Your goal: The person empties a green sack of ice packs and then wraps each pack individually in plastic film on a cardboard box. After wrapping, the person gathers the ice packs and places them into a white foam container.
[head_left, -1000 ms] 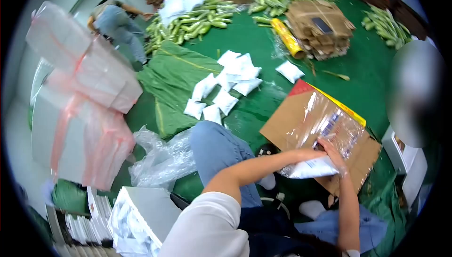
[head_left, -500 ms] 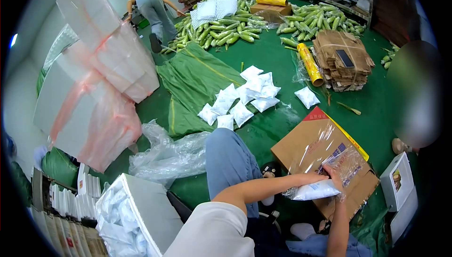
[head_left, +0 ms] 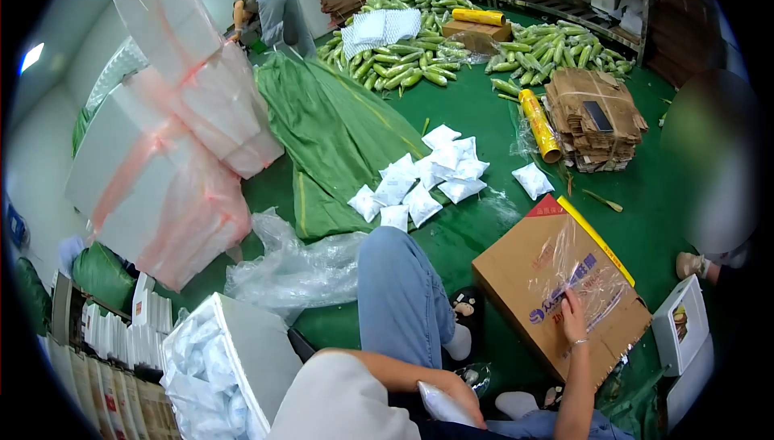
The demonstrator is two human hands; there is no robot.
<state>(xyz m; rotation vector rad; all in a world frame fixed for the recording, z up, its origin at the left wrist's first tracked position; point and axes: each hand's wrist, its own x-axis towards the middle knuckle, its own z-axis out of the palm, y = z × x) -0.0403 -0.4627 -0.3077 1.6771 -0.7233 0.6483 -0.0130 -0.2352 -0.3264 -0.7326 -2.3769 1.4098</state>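
My left hand (head_left: 461,401) is low, close to my lap, closed around a white ice pack (head_left: 442,404) wrapped in clear film; part of the pack is hidden by the hand. My right hand (head_left: 573,321) reaches over a flattened cardboard box (head_left: 516,258) with purple and red print. Its fingers are together at a wrinkled sheet of clear plastic film (head_left: 601,299) lying on the cardboard, and they appear to pinch it. Beyond the box, several white ice packs (head_left: 423,178) lie heaped on a green sheet (head_left: 330,129). One more ice pack (head_left: 532,181) lies apart on the floor.
A foam box (head_left: 266,351) full of packs stands at my left. Wrapped foam boxes (head_left: 173,158) are stacked behind it. Farther off are corn piles (head_left: 403,57), a yellow film roll (head_left: 540,125), bundled cardboard (head_left: 598,117) and a bending person (head_left: 282,16). A small white box (head_left: 681,319) stands right.
My hands have separated. The left has brought the ice pack down toward my lap; the right has let go of the pack and moved onto the film over the cardboard.
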